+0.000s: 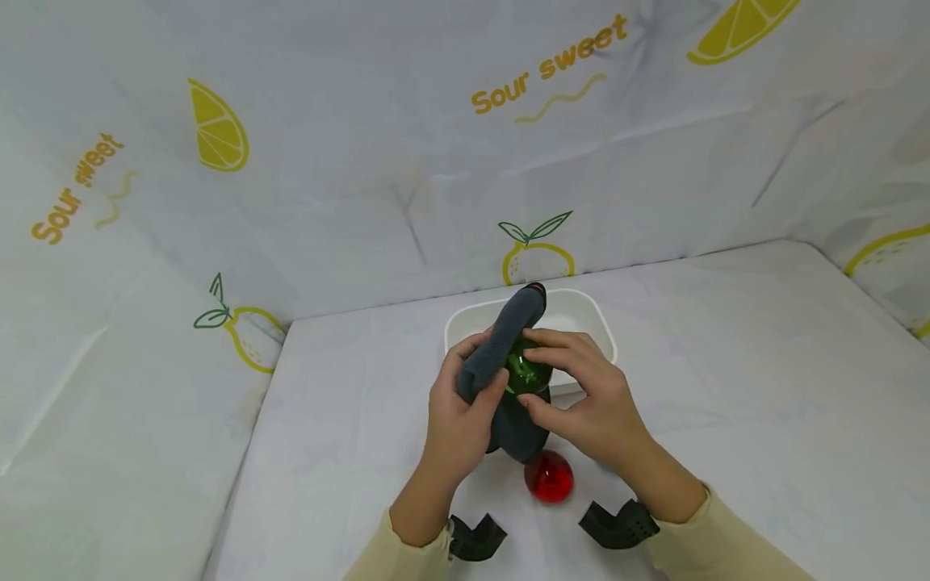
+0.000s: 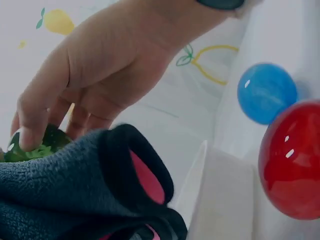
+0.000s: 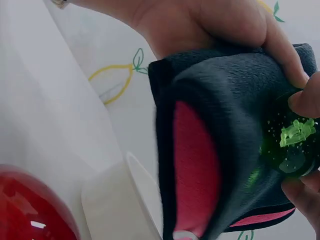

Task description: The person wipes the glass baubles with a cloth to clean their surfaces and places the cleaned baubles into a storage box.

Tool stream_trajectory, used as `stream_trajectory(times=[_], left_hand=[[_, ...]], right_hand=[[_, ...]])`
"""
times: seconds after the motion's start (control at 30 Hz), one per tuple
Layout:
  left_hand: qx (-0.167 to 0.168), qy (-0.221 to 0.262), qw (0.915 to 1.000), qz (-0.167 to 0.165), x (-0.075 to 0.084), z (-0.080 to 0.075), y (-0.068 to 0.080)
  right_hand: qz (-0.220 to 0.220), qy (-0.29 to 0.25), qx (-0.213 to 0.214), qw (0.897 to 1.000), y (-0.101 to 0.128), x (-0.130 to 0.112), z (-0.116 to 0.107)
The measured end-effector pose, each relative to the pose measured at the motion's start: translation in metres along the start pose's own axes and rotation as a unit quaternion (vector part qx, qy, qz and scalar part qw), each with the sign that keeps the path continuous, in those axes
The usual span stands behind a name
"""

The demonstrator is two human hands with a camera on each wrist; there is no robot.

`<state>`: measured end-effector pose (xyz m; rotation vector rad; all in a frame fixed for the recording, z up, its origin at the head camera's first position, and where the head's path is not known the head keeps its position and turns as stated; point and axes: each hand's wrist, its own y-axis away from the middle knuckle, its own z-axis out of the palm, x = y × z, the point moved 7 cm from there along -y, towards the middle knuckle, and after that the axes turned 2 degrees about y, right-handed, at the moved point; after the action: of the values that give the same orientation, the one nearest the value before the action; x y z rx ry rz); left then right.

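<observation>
Both hands are up over the middle of the table, in front of the white tub point(image 1: 600, 323), working a dark grey fleece cloth point(image 1: 501, 347) against a green ball point(image 1: 526, 373). The left hand point(image 1: 456, 420) has its fingers curled round the cloth, bunching it with the thumb pressed toward the ball; the right hand point(image 1: 596, 399) pinches the green ball between thumb and fingertips, grip closed on it with no slack showing. Looks like the wiping or wrapping step, cloth part way over the ball; a next move would need the ball turned in the pinch so the fleece meets the uncovered side, without letting it slip. Cloth is soft, napped, dark outside with a pink lining point(image 3: 192, 165) and a black edge trim. Green ball is glossy, translucent, round, with a paler green shape inside. A red ball point(image 1: 549, 476) of the same glossy translucent sort sits on the table near the front edge, just below the hands, apart from them. A blue ball point(image 2: 266, 93) shows in the left wrist view beside the red one. Table cover is smooth white sheet printed with lemons
</observation>
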<state>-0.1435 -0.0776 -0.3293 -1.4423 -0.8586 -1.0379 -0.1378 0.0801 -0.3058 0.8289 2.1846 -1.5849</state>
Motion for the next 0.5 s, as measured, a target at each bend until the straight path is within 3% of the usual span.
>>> stream_trajectory(times=[0.07, 0.13, 0.3, 0.5], left_hand=[[0.018, -0.014, 0.9997, 0.008, 0.002, -0.005, -0.001], [0.034, -0.042, 0.9979, 0.036, 0.006, -0.01, -0.003], [0.046, -0.106, 0.9894, 0.088, 0.016, -0.015, -0.005], [0.061, -0.091, 0.9926, 0.054, 0.013, -0.017, -0.005]], right_hand=[[-0.008, 0.018, 0.002, 1.0, -0.001, -0.001, -0.001], [-0.013, 0.031, 0.001, 0.999, -0.002, -0.001, -0.002], [-0.014, 0.049, 0.005, 0.999, -0.003, 0.001, -0.005], [0.052, -0.016, 0.0, 0.998, -0.001, 0.007, -0.004]])
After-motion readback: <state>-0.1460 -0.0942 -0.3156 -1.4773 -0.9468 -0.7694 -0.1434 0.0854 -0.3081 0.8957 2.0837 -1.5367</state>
